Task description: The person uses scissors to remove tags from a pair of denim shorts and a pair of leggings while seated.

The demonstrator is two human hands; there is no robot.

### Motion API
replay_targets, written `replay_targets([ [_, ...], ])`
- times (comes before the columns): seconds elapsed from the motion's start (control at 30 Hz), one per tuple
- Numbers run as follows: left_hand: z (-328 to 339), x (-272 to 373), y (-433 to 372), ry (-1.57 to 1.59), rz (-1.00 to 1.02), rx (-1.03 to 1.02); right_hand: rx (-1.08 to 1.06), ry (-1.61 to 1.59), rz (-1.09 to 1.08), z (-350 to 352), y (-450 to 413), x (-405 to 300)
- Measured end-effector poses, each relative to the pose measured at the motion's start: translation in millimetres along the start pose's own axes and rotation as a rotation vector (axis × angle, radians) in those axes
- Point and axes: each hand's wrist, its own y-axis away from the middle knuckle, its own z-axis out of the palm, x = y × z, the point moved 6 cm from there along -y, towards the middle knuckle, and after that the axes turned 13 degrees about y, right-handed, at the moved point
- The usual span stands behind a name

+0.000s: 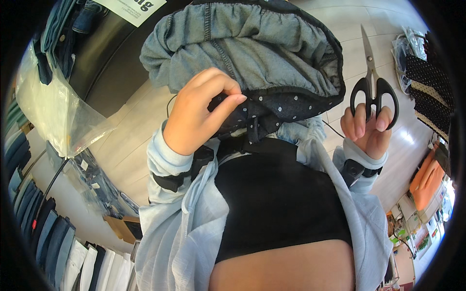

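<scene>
A gathered garment [280, 65] with a grey inner side and a dark, flower-dotted outer side lies bunched before me. Over its near left edge is my left hand [207, 105], thumb and forefinger tips together at the black edge binding; whether they pinch fabric or thread cannot be told. My right hand [367, 127], at the right, has its fingers in the black handles of a pair of scissors [370, 72]. The blades point away from me and are nearly closed, apart from the garment. A dark dotted strap or tie [253, 129] hangs from the garment's near side.
Folded jeans and trousers [54, 240] line the left side, beside a clear plastic bag [62, 109]. A dark surface [105, 54] stands at upper left. Black dotted garments [429, 83] and an orange garment [427, 178] are at the right. Pale floor tiles [123, 138] show between.
</scene>
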Motion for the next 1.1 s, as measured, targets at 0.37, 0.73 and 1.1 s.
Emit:
replay_targets([
  [0.37,2,-4,4,0.049,-0.021,0.141,-0.144,-0.184,0.382,3,10,28],
  [0.73,17,-11,-10,-0.193,0.079,-0.05,-0.31,-0.712,0.32,12,17,28],
  [1.1,13,-7,-4,-0.35,0.353,-0.084,-0.518,-0.762,0.566,20,15,45],
])
